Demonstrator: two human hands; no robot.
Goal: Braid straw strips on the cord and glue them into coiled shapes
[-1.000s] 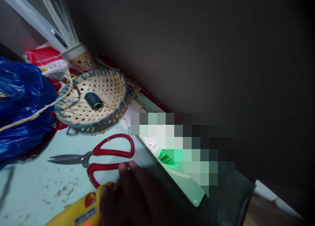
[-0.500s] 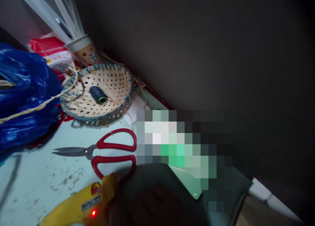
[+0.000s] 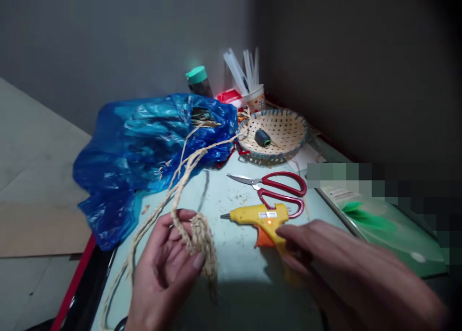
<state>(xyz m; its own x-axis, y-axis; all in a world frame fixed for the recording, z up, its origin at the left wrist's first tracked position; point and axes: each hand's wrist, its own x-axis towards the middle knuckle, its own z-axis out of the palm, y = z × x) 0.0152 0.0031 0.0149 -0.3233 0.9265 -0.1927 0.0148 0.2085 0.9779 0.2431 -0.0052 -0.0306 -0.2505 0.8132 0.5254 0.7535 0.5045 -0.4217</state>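
My left hand [image 3: 169, 263] is closed around a coil of pale braided straw cord [image 3: 202, 247], thumb in front. Loose lengths of the cord trail from it up towards a blue plastic bag. A yellow hot glue gun [image 3: 258, 215] with an orange trigger and a glowing light points its nozzle left, towards the coil but apart from it. Around its handle my right hand [image 3: 306, 249] is closed; that hand is partly blurred. Just behind the glue gun lie red-handled scissors [image 3: 281, 191], blades pointing left.
The blue bag [image 3: 144, 143] covers the table's back left. A woven basket [image 3: 281, 129] holding a dark thread spool [image 3: 262, 138] stands behind the scissors. Beyond are a paper cup [image 3: 255, 97] of glue sticks and a teal-capped bottle [image 3: 198, 78]. A green sheet [image 3: 382, 230] lies at right.
The view has swung left and drawn back. The glue gun, at the bottom edge before, is now mid-view in my right hand. My left hand and the cord coil have come into view.
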